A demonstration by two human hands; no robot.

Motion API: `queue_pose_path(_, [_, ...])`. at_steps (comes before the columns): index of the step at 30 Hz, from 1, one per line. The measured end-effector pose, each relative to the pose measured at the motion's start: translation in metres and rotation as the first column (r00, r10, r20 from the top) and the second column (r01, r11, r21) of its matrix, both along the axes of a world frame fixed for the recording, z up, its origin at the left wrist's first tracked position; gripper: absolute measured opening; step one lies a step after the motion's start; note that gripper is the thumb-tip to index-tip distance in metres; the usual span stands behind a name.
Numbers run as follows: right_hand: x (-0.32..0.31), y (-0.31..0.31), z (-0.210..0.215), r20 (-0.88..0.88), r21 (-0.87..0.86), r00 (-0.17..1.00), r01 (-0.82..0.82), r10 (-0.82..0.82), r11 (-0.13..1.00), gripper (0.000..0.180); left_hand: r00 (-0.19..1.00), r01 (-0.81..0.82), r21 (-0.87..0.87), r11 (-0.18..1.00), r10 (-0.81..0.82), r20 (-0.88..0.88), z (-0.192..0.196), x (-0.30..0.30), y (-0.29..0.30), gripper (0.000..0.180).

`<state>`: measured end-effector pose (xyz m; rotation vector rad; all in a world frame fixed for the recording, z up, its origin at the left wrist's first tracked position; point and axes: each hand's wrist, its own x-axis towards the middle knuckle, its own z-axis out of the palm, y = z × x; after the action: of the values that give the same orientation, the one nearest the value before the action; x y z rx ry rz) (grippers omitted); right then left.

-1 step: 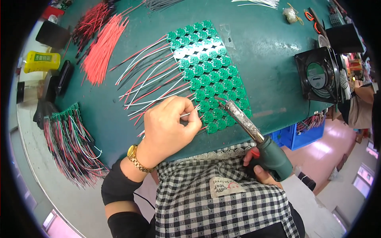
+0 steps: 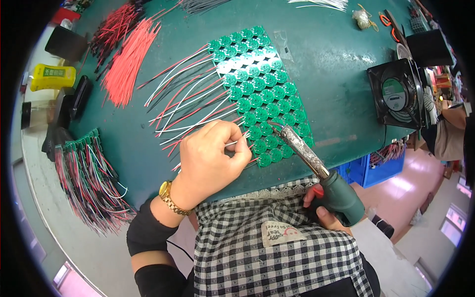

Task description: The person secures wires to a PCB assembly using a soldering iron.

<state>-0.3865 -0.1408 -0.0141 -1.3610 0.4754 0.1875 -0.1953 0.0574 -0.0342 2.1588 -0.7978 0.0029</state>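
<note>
A panel of round green circuit boards (image 2: 267,94) lies on the table in front of me, with red, white and black wires (image 2: 190,96) running off its left edge. My left hand (image 2: 213,156) is closed in a pinch on a white wire (image 2: 230,143), whose end meets the panel's left edge near its lower rows. In my right hand (image 2: 321,208) is a soldering iron (image 2: 309,161) with a dark green handle. Its bent tip is over the lower part of the panel, right of my left fingertips; whether it touches a board I cannot tell.
Loose red wires (image 2: 129,64) lie at the far left. Wired boards (image 2: 89,178) hang off the table's left side, near a yellow bottle (image 2: 52,77). A black fan (image 2: 396,94) stands at right, above a blue crate (image 2: 376,171). Orange-handled scissors (image 2: 393,29) lie far right.
</note>
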Motion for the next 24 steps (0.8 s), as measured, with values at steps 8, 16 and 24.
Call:
queue_pose_path(8, [-0.012, 0.001, -0.014, 0.024, -0.02, 0.998, 0.057, -0.057, 0.998, 0.074, 0.999, -0.018, -0.062, 0.998, 0.016, -0.029, -0.001, -0.002, -0.003, 0.013])
queue_pose_path(16, [-0.016, -0.002, -0.02, 0.133, 0.004, 0.99, 0.054, -0.055, 0.999, 0.041, 1.0, -0.018, -0.034, 0.999, 0.017, -0.024, 0.0, -0.002, -0.002, 0.013])
queue_pose_path(24, [-0.025, -0.009, -0.016, 0.13, -0.077, 0.992, 0.002, 0.008, 0.997, 0.038, 1.0, 0.012, 0.018, 1.0, -0.012, 0.004, 0.003, -0.001, 0.001, 0.014])
